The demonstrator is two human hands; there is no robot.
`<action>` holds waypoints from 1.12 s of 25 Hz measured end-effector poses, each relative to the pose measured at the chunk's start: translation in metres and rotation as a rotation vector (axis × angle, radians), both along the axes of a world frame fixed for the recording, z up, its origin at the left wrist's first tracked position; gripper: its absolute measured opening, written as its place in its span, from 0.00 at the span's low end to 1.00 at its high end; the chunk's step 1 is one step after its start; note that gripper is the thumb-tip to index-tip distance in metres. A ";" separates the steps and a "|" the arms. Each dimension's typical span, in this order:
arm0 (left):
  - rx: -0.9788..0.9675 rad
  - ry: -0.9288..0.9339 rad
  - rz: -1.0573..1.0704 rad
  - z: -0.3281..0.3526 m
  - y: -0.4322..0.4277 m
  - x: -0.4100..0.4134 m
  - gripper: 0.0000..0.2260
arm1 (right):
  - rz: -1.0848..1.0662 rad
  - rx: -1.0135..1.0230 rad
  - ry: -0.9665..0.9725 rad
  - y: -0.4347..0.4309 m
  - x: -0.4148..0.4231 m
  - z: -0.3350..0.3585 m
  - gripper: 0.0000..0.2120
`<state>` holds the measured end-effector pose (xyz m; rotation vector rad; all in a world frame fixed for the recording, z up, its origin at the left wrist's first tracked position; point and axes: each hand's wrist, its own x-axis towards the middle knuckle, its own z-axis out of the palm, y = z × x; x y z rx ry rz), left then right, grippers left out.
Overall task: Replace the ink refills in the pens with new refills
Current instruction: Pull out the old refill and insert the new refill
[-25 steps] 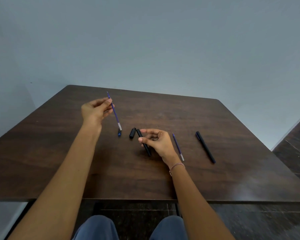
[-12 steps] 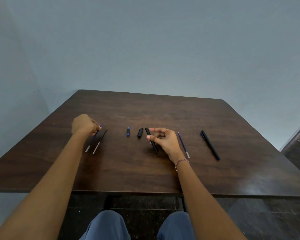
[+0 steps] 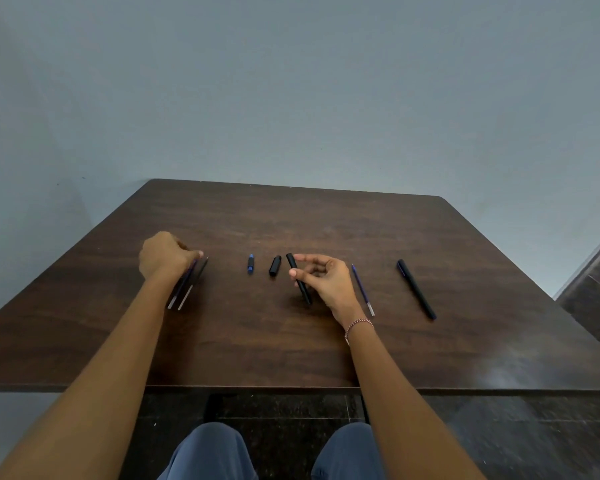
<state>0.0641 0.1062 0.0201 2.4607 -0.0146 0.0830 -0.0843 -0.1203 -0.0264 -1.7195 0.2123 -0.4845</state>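
The person sits at a dark brown wooden table [image 3: 291, 220] with both forearms stretched over it. The right hand [image 3: 326, 280] holds a black pen barrel [image 3: 303, 292] between the thumb and the curled fingers. The barrel is tilted, and its lower end is at or just above the wood. Just to the left of it lies a short black cap [image 3: 275, 265], and further left a small blue piece [image 3: 250, 264]; the two are apart from each other.

The left hand [image 3: 165, 254] is on the left part of the table, with the knuckles up and the fingers curled downward. Under it and beside it lie two thin refills close together, almost parallel: a purple refill [image 3: 182, 285] and a darker refill [image 3: 193, 284]. The upper end of the purple one is hidden by the hand and this area is blurred, so it cannot be told if the fingers pinch it or only touch it.

To the right of the right hand lies a blue refill [image 3: 362, 289], and well apart, further right, a whole black pen [image 3: 416, 289]. A thin bracelet [image 3: 359, 325] is on the right wrist.
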 end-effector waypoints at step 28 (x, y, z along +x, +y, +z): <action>-0.428 -0.160 -0.301 -0.044 -0.094 -0.114 0.11 | -0.410 -0.254 0.018 -0.019 -0.010 0.028 0.12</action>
